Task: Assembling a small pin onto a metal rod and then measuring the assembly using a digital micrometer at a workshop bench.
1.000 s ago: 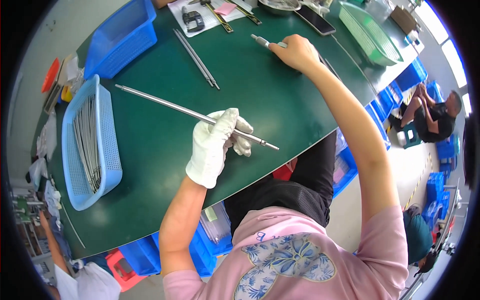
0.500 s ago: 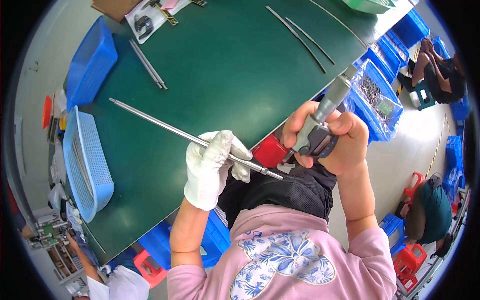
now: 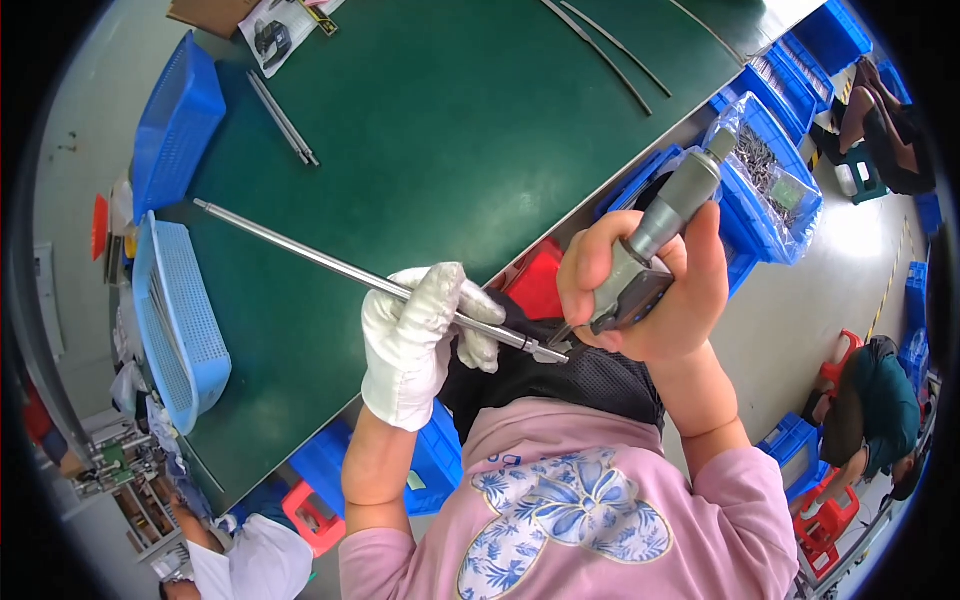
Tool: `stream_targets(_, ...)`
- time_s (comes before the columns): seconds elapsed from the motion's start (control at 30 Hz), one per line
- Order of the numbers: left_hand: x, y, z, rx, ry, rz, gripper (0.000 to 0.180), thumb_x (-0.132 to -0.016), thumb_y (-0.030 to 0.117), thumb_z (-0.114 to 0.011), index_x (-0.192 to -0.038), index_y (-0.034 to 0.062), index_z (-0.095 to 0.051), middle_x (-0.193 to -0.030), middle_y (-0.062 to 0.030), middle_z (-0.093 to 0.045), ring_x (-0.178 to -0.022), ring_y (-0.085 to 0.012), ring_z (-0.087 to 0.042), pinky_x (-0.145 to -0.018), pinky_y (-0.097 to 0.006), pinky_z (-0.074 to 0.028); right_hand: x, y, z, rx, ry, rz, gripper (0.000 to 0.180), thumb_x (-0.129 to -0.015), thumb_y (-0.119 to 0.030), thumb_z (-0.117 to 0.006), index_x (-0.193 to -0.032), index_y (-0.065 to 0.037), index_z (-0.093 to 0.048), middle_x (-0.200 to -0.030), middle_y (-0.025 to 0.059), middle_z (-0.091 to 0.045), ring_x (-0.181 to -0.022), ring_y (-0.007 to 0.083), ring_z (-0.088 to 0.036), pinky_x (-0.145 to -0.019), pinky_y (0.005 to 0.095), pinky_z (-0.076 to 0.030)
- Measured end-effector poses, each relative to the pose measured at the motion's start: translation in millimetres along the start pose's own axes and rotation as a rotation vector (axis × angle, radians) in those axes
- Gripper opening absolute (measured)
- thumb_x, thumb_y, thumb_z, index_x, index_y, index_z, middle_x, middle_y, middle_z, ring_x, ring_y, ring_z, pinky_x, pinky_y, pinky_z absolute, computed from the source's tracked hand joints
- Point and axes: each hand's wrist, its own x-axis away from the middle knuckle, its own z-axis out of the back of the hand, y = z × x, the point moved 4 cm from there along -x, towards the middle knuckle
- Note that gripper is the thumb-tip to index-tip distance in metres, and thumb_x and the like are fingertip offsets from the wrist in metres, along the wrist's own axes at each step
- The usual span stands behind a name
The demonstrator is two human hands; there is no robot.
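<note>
My left hand (image 3: 415, 340), in a white glove, is closed round a long thin metal rod (image 3: 300, 253). The rod slants from the upper left down to its stepped, narrower end in front of my lap. Bare, my right hand (image 3: 660, 290) grips a digital micrometer (image 3: 668, 222) by its frame, with the grey thimble pointing up and to the right. The micrometer's measuring end is at the rod's narrow lower end; whether they touch, I cannot tell. My fingers and the tool's tilt hide much of its frame and display.
On the green table (image 3: 400, 150) lie two short rods (image 3: 283, 118) and two thin strips (image 3: 610, 60). Blue baskets (image 3: 185, 320) stand along its left edge. A bagged blue bin of small parts (image 3: 765, 180) is at right. Co-workers (image 3: 875, 400) sit farther off.
The micrometer has come down and left onto the rod's lower end, its frame turned in my right hand. The rod stays in my left hand, shifted slightly left. The view has moved a little.
</note>
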Motion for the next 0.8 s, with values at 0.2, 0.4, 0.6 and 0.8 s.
stream_targets(0.2, -0.4, -0.8, -2.1, 0.028, 0.034, 0.054, 0.042, -0.093, 0.027, -0.051, -0.069, -0.0052, -0.062, -0.052, -0.0112, -0.058, -0.039, -0.016, -0.053, -0.037, -0.025, -0.043, -3.6, 1.8, -5.2, -0.05, 0.001, -0.061, 0.087, -0.086, -0.069, -0.018, -0.088, 0.008, -0.058, -0.077, 0.0225, -0.062, -0.055, 0.0187, -0.056, -0.038, 0.0227, -0.038)
stream_targets(0.4, -4.0, -0.1, -3.2, 0.042, 0.019, 0.146, 0.043, -0.092, 0.029, -0.052, -0.067, -0.0043, -0.062, -0.049, -0.0103, -0.055, -0.036, -0.0159, -0.051, -0.035, -0.025, -0.042, -5.8, -0.4, -8.1, 0.046, -0.033, -0.043, 0.088, -0.085, -0.07, -0.02, -0.088, 0.009, -0.058, -0.077, 0.0229, -0.062, -0.056, 0.0191, -0.056, -0.038, 0.0225, -0.038)
stream_targets(0.6, -8.1, -4.7, -1.0, 0.039, 0.027, 0.194, 0.044, -0.092, 0.032, -0.053, -0.066, -0.0027, -0.062, -0.047, -0.009, -0.055, -0.035, -0.0149, -0.051, -0.034, -0.024, -0.039, -10.4, -4.3, -11.4, 0.335, -0.063, 0.016, 0.081, -0.087, -0.068, -0.022, -0.078, 0.005, -0.057, -0.064, 0.0196, -0.057, -0.051, 0.0204, -0.052, -0.037, 0.0245, -0.037)
stream_targets(0.8, -9.0, -5.6, -3.1, 0.028, 0.043, 0.231, 0.043, -0.091, 0.033, -0.054, -0.066, -0.0012, -0.063, -0.046, -0.0075, -0.055, -0.035, -0.0141, -0.051, -0.033, -0.023, -0.035, -11.7, -2.4, -7.3, 0.319, -0.052, -0.056, 0.087, -0.086, -0.069, -0.023, -0.088, 0.01, -0.058, -0.076, 0.0218, -0.063, -0.049, 0.0167, -0.054, -0.037, 0.0224, -0.038)
